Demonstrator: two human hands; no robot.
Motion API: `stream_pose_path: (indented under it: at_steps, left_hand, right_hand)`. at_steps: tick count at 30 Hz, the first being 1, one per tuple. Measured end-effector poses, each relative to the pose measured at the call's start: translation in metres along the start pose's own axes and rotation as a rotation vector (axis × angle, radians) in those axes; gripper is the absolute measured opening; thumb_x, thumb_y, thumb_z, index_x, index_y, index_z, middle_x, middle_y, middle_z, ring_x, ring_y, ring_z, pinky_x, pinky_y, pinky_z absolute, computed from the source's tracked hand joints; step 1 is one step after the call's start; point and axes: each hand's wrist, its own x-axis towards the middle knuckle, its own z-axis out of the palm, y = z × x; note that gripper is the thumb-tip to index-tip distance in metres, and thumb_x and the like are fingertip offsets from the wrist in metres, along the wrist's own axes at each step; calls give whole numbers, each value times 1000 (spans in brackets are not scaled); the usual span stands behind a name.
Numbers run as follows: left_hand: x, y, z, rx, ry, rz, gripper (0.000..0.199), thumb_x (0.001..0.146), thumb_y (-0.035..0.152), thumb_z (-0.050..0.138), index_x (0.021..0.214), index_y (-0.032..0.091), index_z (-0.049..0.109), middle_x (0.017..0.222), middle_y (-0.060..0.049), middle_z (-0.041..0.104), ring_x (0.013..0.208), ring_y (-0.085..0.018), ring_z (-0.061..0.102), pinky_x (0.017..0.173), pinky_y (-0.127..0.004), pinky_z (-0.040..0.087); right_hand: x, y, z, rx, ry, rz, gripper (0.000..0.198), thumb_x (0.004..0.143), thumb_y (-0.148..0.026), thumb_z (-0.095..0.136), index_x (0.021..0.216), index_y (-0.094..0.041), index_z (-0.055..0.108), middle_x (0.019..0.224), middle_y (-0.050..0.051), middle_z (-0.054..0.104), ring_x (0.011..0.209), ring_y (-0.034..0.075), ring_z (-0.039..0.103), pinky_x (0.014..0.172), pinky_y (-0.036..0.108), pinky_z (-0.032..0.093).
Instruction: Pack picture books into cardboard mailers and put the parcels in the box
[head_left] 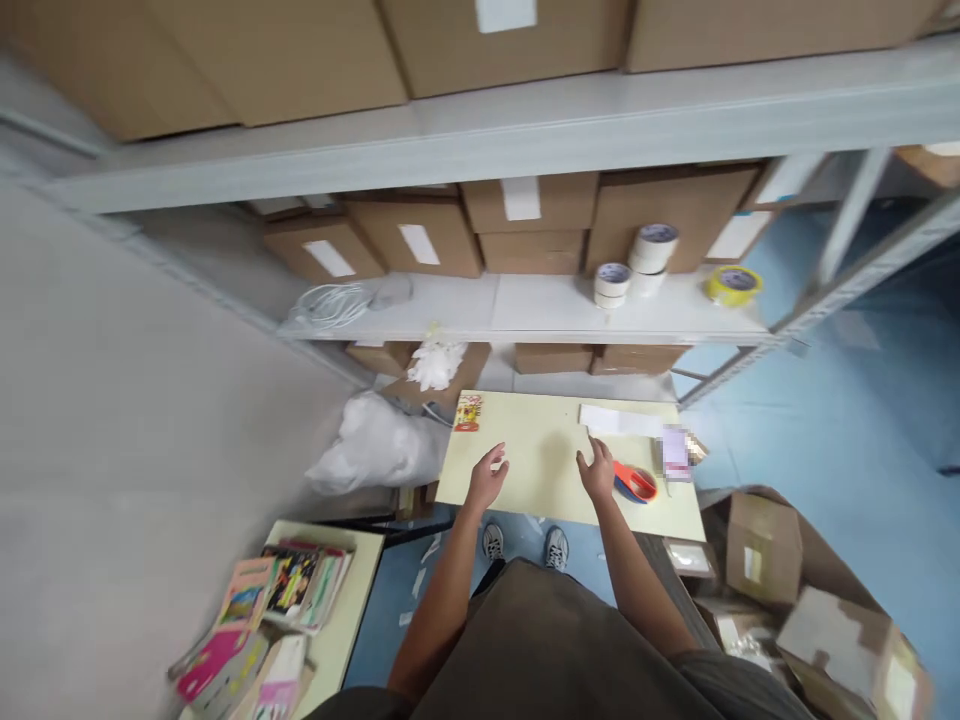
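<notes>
Over the near part of a cream tabletop (517,440), my left hand (489,478) hovers with its fingers apart and nothing in them. My right hand (595,470) is likewise open and bare, fingers spread, just left of a tape dispenser with an orange handle (636,483). Behind that hand lies a strip of white paper (619,420). A small red and yellow printed card (469,412) rests at the table's far left corner. On the right edge is a pale purple packet (676,452), partly blurred out.
A metal shelf (495,310) ahead holds cardboard boxes (536,245), white tape rolls (613,284), yellow tape (733,285) and a coiled cable (334,305). A white plastic bag (379,445) sits left. Magazines (292,580) cover a lower-left table (352,600); cartons (763,548) are piled lower right.
</notes>
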Motion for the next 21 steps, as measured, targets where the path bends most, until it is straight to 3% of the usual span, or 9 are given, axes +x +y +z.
stream_pose_path:
  at_steps: [6,12,16,21]
  left_hand:
    - [-35,-33,-86,-36,245,-97,53,90,30,70,142,23,66,126,-11,76,109,-22,73,87,-33,61]
    - [-64,-101,-178,-66,493,-172,51,89,33,71,138,21,68,127,-11,76,108,-24,74,101,-42,58]
    - [-62,-156,-243,-117,644,-209,50,86,35,72,134,22,69,128,-11,75,100,-22,75,100,-43,59]
    - [-39,-227,-317,-143,702,-235,50,86,34,70,133,19,69,133,-14,72,103,-24,75,102,-45,58]
  right_hand:
    - [10,-104,81,178,-224,-197,60,97,-47,49,145,-14,62,152,20,60,141,34,56,118,52,46]
    - [-29,-234,170,228,-506,-502,46,97,-39,56,134,-18,72,146,16,67,139,31,59,122,52,44]
    - [-68,-314,230,226,-668,-644,41,99,-38,57,133,-22,74,145,13,69,139,28,61,121,49,45]
    - [-94,-391,310,152,-757,-661,50,102,-38,52,147,-18,65,154,14,62,145,28,55,124,48,42]
